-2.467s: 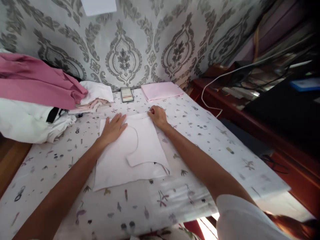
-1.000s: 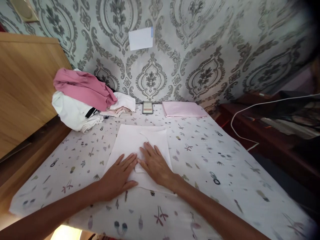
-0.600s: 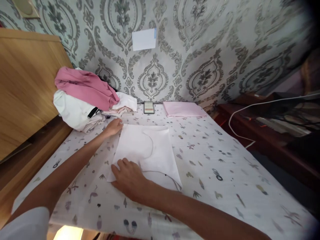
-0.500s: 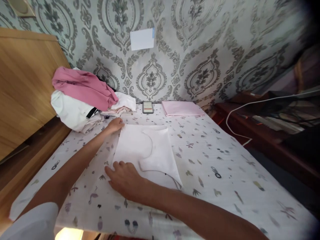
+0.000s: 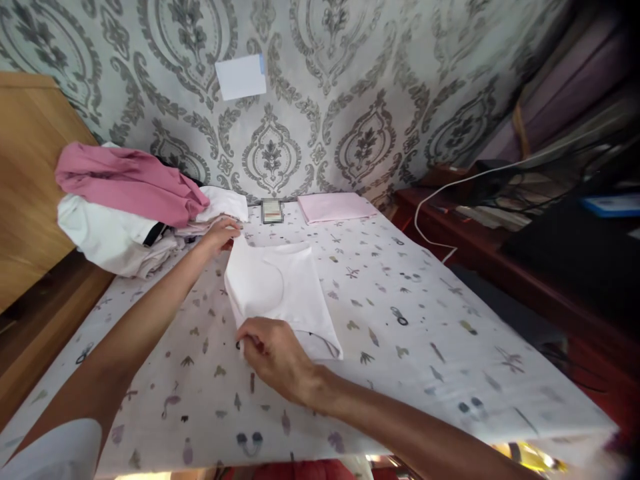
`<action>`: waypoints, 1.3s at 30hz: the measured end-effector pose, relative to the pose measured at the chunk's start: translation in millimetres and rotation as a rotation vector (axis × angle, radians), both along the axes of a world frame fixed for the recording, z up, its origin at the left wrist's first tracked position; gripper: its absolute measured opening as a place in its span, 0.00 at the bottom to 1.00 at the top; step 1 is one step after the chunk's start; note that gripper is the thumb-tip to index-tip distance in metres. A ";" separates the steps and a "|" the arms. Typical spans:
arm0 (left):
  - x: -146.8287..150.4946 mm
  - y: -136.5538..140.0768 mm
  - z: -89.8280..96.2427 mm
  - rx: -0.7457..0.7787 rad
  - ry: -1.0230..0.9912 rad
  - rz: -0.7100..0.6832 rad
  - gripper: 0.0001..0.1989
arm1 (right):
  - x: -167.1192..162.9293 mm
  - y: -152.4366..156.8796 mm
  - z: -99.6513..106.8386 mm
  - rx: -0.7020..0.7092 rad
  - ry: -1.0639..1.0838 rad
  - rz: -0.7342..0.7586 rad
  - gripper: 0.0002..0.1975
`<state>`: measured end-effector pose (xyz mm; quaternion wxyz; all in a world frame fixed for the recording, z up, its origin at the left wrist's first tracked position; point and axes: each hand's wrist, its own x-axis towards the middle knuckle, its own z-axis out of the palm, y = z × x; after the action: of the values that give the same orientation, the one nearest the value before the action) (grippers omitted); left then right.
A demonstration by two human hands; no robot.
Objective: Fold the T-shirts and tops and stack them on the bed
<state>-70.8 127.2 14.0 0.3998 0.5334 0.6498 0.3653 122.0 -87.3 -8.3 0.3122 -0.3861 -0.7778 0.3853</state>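
A white sleeveless top (image 5: 295,280), partly folded, lies on the patterned sheet (image 5: 380,373) in the middle of the head view. Its left side is raised off the sheet and bulges between my two hands. At the far left corner my left hand (image 5: 223,235) pinches the fabric between thumb and fingers. My right hand (image 5: 275,353) grips the near left corner with curled fingers, its back toward me and covering part of the cloth. Curved seams of the neck or armholes show on the upper face.
A heap of clothes with a pink garment (image 5: 130,180) on top sits at back left, beside a wooden panel (image 5: 35,173). Along the wall are a small framed card (image 5: 273,211) and a folded pink cloth (image 5: 335,207). A white cable (image 5: 420,233) hangs at right.
My right hand has closed on the near left corner of the top, where it was loosely spread before. Both hands have lifted the top's left edge. The view has turned slightly right.
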 end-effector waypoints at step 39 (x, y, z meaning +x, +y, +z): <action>110.2 -118.4 -79.0 0.447 0.865 -0.687 0.27 | 62.7 92.6 -10.0 0.213 -0.278 -0.045 0.20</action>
<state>39.4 8.8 -65.0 0.0719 0.8847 0.4512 0.0925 184.6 5.3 -18.3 0.2493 -0.4177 -0.8410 0.2369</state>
